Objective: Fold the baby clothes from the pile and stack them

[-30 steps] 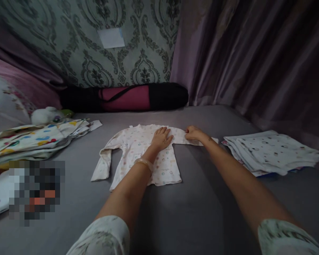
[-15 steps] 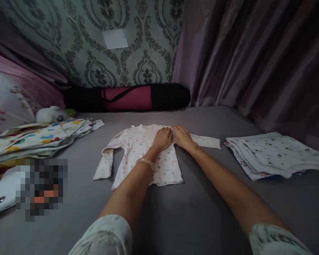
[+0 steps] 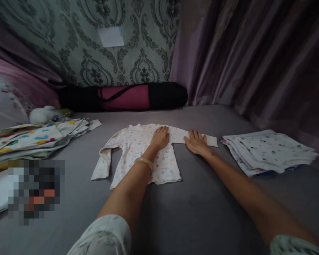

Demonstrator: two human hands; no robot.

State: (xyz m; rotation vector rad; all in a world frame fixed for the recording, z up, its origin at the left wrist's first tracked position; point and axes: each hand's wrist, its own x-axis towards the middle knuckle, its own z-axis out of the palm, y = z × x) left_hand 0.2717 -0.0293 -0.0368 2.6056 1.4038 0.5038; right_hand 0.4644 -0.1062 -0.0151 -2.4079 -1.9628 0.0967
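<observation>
A small white long-sleeved shirt [image 3: 133, 148] with a pale coloured print lies spread on the grey bed sheet [image 3: 202, 198]. Its left sleeve bends down toward me, while the right one stretches straight out to the side. My left hand [image 3: 160, 137] rests flat on the upper right of the shirt's chest, fingers extended, a bangle on the wrist. On the outstretched right sleeve lies my right hand [image 3: 196, 141], palm down with its fingers spread. Neither hand grips the cloth.
To the right is a stack of folded white clothes [image 3: 271, 148]. A pile of colourful printed clothes [image 3: 42, 138] lies at the left, near a white plush toy [image 3: 44, 115]. A black and pink long bag [image 3: 124, 97] lies along the wall. A blurred-out patch covers something at lower left.
My right hand has slid rightward along the sleeve, from the shoulder toward the cuff, and its fingers are more spread. My left hand stays on the chest. The view has shifted slightly.
</observation>
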